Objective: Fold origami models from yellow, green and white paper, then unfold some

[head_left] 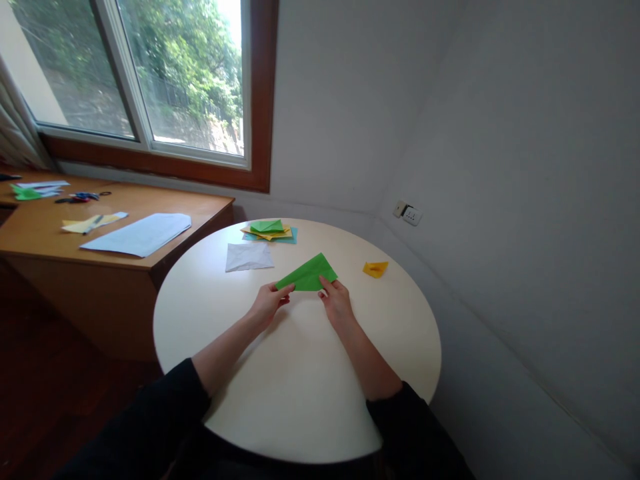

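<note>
A folded sheet of green paper (309,274), kite-like in outline with a pointed left end, is held up above the round table. My left hand (269,301) pinches its left tip between thumb and fingers. At its lower right corner my right hand (336,298) grips it, thumb on top and fingers behind. Just beyond lies a white paper rectangle (249,257). Behind that sits a small stack of folded papers, with a green piece (267,227) on top of yellow and blue ones. A small folded yellow-orange paper (375,269) rests to the right.
The round white table (295,373) stands close to the wall corner. At the left, a wooden desk (120,267) bears white sheets (140,235), a yellow paper (83,226) with a pen, and scissors-like items (83,197). A wall socket (412,215) is at the right.
</note>
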`<control>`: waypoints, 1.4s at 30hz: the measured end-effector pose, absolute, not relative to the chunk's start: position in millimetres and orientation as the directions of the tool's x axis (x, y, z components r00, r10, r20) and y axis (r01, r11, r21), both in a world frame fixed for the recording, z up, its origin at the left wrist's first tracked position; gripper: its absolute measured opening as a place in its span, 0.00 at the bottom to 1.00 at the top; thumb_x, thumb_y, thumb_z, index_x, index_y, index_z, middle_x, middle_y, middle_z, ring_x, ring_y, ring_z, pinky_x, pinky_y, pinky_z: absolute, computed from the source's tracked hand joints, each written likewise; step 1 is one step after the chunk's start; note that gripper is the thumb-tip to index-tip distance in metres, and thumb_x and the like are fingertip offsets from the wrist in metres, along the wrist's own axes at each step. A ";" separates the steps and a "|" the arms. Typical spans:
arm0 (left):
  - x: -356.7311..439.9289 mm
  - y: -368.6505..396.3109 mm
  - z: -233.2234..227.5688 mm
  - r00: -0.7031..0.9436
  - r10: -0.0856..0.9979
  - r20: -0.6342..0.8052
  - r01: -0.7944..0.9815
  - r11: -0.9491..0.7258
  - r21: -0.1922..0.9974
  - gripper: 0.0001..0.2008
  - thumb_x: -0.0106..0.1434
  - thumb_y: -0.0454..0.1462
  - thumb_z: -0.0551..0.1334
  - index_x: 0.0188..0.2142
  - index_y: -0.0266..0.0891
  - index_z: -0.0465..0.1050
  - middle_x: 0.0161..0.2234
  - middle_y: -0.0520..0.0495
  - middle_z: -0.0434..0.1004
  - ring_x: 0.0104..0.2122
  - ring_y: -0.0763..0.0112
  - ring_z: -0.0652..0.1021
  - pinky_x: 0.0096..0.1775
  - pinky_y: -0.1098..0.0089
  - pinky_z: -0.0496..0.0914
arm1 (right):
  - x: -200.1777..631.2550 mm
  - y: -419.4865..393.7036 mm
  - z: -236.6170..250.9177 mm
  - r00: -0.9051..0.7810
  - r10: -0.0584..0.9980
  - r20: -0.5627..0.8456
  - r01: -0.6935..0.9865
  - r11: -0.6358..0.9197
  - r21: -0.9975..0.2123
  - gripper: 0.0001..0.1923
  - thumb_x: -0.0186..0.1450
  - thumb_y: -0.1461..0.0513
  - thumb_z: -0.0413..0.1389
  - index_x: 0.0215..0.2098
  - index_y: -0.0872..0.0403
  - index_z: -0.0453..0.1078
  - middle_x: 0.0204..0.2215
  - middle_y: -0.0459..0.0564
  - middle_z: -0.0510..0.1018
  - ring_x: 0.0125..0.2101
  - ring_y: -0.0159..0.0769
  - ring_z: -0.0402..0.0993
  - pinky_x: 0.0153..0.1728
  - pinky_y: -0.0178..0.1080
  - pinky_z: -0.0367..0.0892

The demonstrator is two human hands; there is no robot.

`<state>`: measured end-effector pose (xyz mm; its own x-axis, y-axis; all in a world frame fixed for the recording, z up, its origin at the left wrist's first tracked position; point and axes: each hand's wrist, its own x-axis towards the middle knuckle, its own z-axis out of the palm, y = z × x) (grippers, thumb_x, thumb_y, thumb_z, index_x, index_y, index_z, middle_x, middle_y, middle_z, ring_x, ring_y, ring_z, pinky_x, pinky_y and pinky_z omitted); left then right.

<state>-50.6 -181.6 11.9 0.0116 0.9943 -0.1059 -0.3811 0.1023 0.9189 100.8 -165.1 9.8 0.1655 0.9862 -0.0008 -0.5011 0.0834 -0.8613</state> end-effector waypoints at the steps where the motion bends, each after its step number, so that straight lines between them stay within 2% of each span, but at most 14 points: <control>1: -51.1 -180.9 11.1 0.015 0.994 -0.106 -0.383 0.103 0.918 0.17 0.34 0.41 0.72 0.20 0.33 0.69 0.20 0.53 0.68 0.22 0.79 0.66 0.30 0.71 0.61 | 102.3 -164.8 10.4 0.172 0.985 0.003 -0.502 0.090 -0.860 0.12 0.41 0.59 0.66 0.22 0.53 0.70 0.26 0.43 0.76 0.26 0.27 0.66 0.23 0.32 0.53; 6: -54.5 -177.5 8.2 0.020 0.995 -0.096 -0.406 0.096 0.909 0.17 0.36 0.42 0.71 0.22 0.34 0.69 0.21 0.53 0.67 0.21 0.80 0.66 0.29 0.72 0.61 | 106.4 -164.6 10.9 0.185 0.983 -0.002 -0.504 0.093 -0.859 0.12 0.41 0.59 0.66 0.20 0.53 0.68 0.24 0.42 0.74 0.25 0.27 0.64 0.23 0.32 0.53; 18: -64.5 -169.5 13.7 -0.091 0.994 -0.061 -0.498 0.008 0.867 0.19 0.38 0.45 0.70 0.26 0.34 0.73 0.26 0.51 0.69 0.23 0.81 0.66 0.29 0.74 0.62 | 108.3 -165.2 8.4 0.175 0.985 0.013 -0.446 0.091 -0.890 0.12 0.41 0.59 0.65 0.19 0.53 0.66 0.21 0.42 0.70 0.22 0.26 0.61 0.22 0.33 0.52; 25: -70.5 -168.2 19.6 -0.157 0.987 -0.027 -0.524 -0.060 0.850 0.18 0.38 0.44 0.70 0.25 0.35 0.72 0.25 0.51 0.69 0.23 0.80 0.66 0.28 0.73 0.62 | 107.2 -166.3 8.2 0.154 0.988 0.004 -0.432 0.071 -0.899 0.13 0.41 0.59 0.65 0.16 0.53 0.65 0.18 0.40 0.65 0.22 0.26 0.59 0.23 0.33 0.51; 34: -70.9 -165.3 16.8 -0.199 0.980 0.012 -0.448 -0.102 0.888 0.20 0.36 0.46 0.70 0.22 0.34 0.70 0.20 0.53 0.66 0.22 0.80 0.65 0.28 0.74 0.62 | 107.5 -168.6 11.6 0.142 0.990 0.004 -0.438 0.067 -0.896 0.14 0.40 0.59 0.66 0.16 0.54 0.64 0.18 0.40 0.65 0.23 0.26 0.59 0.23 0.33 0.51; 36: -70.6 -165.9 17.6 -0.214 0.977 0.025 -0.424 -0.116 0.898 0.19 0.36 0.45 0.70 0.24 0.34 0.71 0.20 0.53 0.67 0.21 0.80 0.65 0.28 0.74 0.62 | 107.0 -168.8 12.2 0.148 0.989 0.006 -0.432 0.070 -0.899 0.14 0.41 0.59 0.65 0.16 0.53 0.64 0.17 0.40 0.64 0.22 0.26 0.59 0.23 0.33 0.51; 38: -70.3 -167.2 18.9 -0.229 0.972 0.059 -0.380 -0.145 0.914 0.20 0.39 0.44 0.69 0.31 0.35 0.72 0.20 0.55 0.66 0.21 0.80 0.65 0.27 0.74 0.62 | 106.7 -169.0 12.6 0.149 0.989 0.007 -0.420 0.070 -0.905 0.14 0.41 0.58 0.65 0.16 0.53 0.63 0.17 0.40 0.65 0.22 0.26 0.60 0.23 0.33 0.51; 40: -69.9 -168.9 20.0 -0.243 0.963 0.118 -0.315 -0.193 0.929 0.22 0.43 0.43 0.67 0.39 0.38 0.71 0.18 0.57 0.64 0.20 0.79 0.66 0.27 0.74 0.62 | 106.8 -168.9 12.5 0.147 0.989 0.012 -0.408 0.072 -0.910 0.14 0.41 0.58 0.65 0.17 0.53 0.64 0.17 0.40 0.65 0.22 0.27 0.60 0.23 0.33 0.52; 42: -69.4 -170.3 20.7 -0.243 0.952 0.184 -0.251 -0.245 0.937 0.22 0.46 0.42 0.65 0.42 0.39 0.70 0.17 0.58 0.63 0.20 0.78 0.66 0.26 0.74 0.62 | 107.4 -168.3 11.7 0.146 0.989 0.018 -0.407 0.077 -0.910 0.14 0.41 0.57 0.65 0.17 0.53 0.64 0.17 0.40 0.66 0.21 0.27 0.60 0.22 0.34 0.52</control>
<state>-69.4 -170.3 20.7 -0.2432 0.9524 0.1836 -0.2506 -0.2446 0.9367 107.4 -168.3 11.7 0.1462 0.9891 0.0183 -0.4071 0.0770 -0.9101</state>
